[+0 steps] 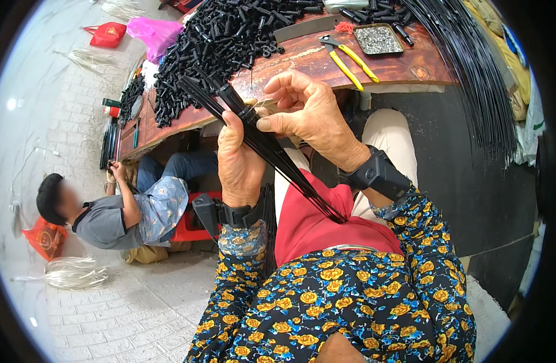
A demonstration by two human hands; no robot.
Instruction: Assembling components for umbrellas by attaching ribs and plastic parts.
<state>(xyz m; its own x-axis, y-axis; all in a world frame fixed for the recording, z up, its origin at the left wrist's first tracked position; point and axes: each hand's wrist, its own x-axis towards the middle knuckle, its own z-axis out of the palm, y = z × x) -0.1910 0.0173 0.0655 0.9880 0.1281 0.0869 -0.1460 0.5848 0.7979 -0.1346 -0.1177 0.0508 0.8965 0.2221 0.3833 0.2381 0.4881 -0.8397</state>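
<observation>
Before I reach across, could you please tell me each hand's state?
Left hand: closed, holding a bundle of thin black strips.
Right hand: partly curled beside the bundle's upper part; whether it pinches anything small cannot be told.

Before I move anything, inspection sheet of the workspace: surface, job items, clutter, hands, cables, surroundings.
Surface: red-brown wooden table, worn finish.
Job's things: bundle of thin black strands, slanting down to the lap.
Clutter: heap of black tubular parts, yellow-handled pliers, tray of small metal bits; long black strands draped over the table's right end.
Hands: left hand grips the bundle; right hand has its fingertips beside it, pinch unclear.
Cables: thin pale line at far left, possibly a cord.
Surroundings: seated co-worker at left, pink bag.
</observation>
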